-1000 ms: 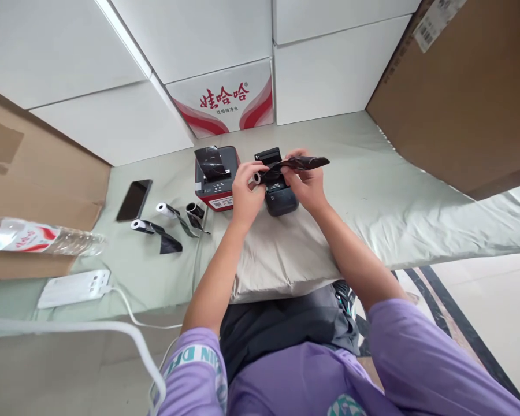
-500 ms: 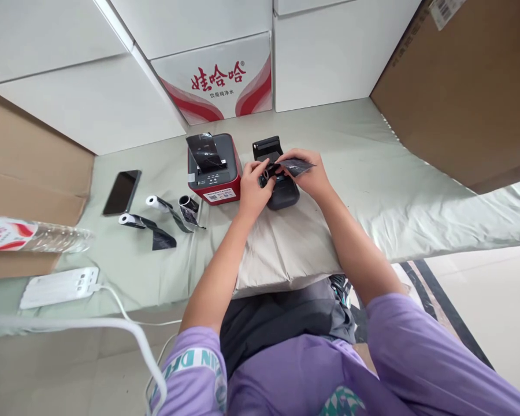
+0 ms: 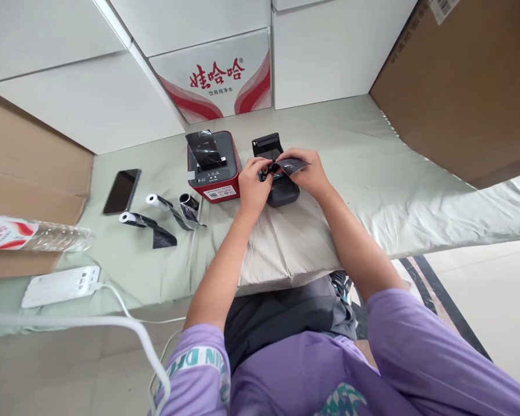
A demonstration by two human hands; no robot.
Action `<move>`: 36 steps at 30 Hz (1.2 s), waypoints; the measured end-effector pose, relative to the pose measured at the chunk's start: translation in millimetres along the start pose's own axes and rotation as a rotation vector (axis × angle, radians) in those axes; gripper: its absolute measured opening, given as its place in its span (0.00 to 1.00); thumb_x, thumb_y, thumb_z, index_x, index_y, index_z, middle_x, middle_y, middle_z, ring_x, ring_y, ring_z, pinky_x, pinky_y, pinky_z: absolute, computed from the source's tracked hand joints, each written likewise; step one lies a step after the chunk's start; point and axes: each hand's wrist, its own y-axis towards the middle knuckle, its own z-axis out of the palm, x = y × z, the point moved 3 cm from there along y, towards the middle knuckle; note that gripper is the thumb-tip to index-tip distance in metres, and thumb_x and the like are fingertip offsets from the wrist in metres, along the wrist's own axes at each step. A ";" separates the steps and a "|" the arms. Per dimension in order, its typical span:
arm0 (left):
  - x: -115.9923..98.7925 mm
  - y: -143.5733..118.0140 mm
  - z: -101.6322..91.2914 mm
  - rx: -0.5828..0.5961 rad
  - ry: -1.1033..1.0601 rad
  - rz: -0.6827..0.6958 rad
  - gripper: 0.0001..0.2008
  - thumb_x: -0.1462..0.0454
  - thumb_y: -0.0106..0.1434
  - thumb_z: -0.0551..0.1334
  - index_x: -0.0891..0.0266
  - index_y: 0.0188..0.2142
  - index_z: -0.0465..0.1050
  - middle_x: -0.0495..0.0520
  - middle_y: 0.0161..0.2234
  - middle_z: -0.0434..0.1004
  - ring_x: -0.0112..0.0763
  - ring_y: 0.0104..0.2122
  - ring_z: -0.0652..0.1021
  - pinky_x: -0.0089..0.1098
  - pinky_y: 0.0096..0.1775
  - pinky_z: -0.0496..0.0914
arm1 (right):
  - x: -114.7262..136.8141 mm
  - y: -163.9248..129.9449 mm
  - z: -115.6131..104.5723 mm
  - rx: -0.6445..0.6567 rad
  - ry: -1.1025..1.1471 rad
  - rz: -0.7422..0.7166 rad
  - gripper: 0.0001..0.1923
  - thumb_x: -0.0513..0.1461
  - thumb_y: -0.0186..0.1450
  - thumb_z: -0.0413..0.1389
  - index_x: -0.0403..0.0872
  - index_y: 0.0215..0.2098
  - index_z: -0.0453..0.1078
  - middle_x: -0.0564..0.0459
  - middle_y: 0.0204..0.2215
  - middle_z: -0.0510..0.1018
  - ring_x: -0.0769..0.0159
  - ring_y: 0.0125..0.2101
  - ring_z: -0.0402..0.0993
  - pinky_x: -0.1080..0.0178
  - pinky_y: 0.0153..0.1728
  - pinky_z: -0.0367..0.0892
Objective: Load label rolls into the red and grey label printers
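We have bare sheet to our right, while the red printer [image 3: 214, 166] crowds our left hand [image 3: 252, 188]. Both hands sit over the open black printer [image 3: 276, 173] on the pillow [image 3: 286, 248]; since a moment ago they've barely shifted. Left fingers pinch the small roll [image 3: 266, 171], and our right hand [image 3: 309, 173] pinches its dark strip [image 3: 291, 166]. Spare rolls [image 3: 156, 214] and a phone [image 3: 122, 190] lie farther left.

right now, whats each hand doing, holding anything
left hand: closed on the small roll over the black printer.
right hand: closed, pinching the roll's dark strip.
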 end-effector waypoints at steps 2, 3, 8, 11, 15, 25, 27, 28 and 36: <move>-2.1 0.3 -0.6 0.002 0.009 0.008 0.14 0.74 0.61 0.65 0.58 0.43 0.83 0.55 0.47 0.84 0.40 0.49 0.82 0.38 0.56 0.76 | -0.3 0.4 -0.3 -0.009 0.001 0.000 0.06 0.41 0.62 0.61 0.49 0.36 0.79 0.52 0.33 0.83 0.60 0.35 0.81 0.57 0.42 0.75; -2.8 0.4 -0.8 0.004 0.014 0.010 0.14 0.74 0.61 0.65 0.57 0.43 0.83 0.55 0.48 0.84 0.40 0.50 0.82 0.39 0.57 0.76 | -0.5 0.6 -0.3 -0.012 0.007 0.004 0.06 0.41 0.62 0.61 0.49 0.36 0.79 0.52 0.32 0.83 0.61 0.34 0.81 0.57 0.41 0.75; -3.3 0.5 -0.6 -0.001 0.023 0.032 0.13 0.74 0.62 0.66 0.57 0.42 0.84 0.55 0.48 0.86 0.40 0.51 0.83 0.40 0.58 0.76 | -4.2 1.2 -0.5 -0.022 0.040 0.053 0.08 0.45 0.64 0.63 0.49 0.36 0.78 0.52 0.33 0.82 0.62 0.32 0.82 0.58 0.38 0.77; -2.6 -0.4 -0.2 -0.003 0.008 0.051 0.11 0.73 0.65 0.65 0.58 0.42 0.84 0.55 0.48 0.86 0.40 0.51 0.83 0.40 0.59 0.75 | -8.6 1.2 -0.7 -0.047 0.060 0.068 0.09 0.47 0.64 0.64 0.49 0.36 0.77 0.52 0.33 0.82 0.62 0.31 0.82 0.59 0.37 0.78; -0.3 -2.2 -0.2 0.013 0.000 0.046 0.12 0.72 0.65 0.65 0.57 0.44 0.83 0.55 0.48 0.86 0.39 0.51 0.83 0.39 0.58 0.76 | -13.6 1.1 -0.9 -0.085 0.081 0.065 0.11 0.49 0.65 0.65 0.50 0.36 0.77 0.53 0.33 0.81 0.63 0.30 0.81 0.59 0.36 0.78; 8.1 -0.1 9.8 -0.011 0.110 -0.008 0.16 0.74 0.62 0.64 0.56 0.46 0.81 0.55 0.46 0.85 0.43 0.51 0.81 0.41 0.58 0.74 | -7.5 -0.4 4.0 -0.039 -0.011 0.008 0.08 0.44 0.63 0.62 0.49 0.37 0.79 0.50 0.36 0.84 0.58 0.39 0.83 0.55 0.47 0.77; 7.7 -1.7 10.7 -0.013 0.117 -0.003 0.16 0.74 0.62 0.63 0.56 0.46 0.81 0.56 0.47 0.85 0.44 0.52 0.80 0.42 0.58 0.73 | -6.8 -0.3 5.8 -0.002 -0.014 0.001 0.08 0.43 0.61 0.62 0.49 0.38 0.79 0.49 0.38 0.85 0.56 0.42 0.83 0.54 0.49 0.77; 7.5 -2.9 11.1 0.001 0.114 0.004 0.16 0.73 0.63 0.63 0.56 0.47 0.81 0.57 0.47 0.85 0.45 0.53 0.79 0.43 0.59 0.73 | -7.3 -0.1 6.2 0.015 -0.003 0.009 0.09 0.42 0.60 0.62 0.49 0.38 0.80 0.49 0.38 0.85 0.56 0.43 0.83 0.54 0.49 0.78; 8.1 -9.6 13.4 0.098 0.106 0.027 0.18 0.72 0.67 0.57 0.56 0.47 0.82 0.57 0.48 0.85 0.44 0.57 0.78 0.44 0.61 0.70 | -14.1 -1.9 -2.0 0.083 0.191 0.094 0.12 0.43 0.62 0.61 0.47 0.41 0.80 0.50 0.36 0.86 0.59 0.37 0.84 0.58 0.37 0.81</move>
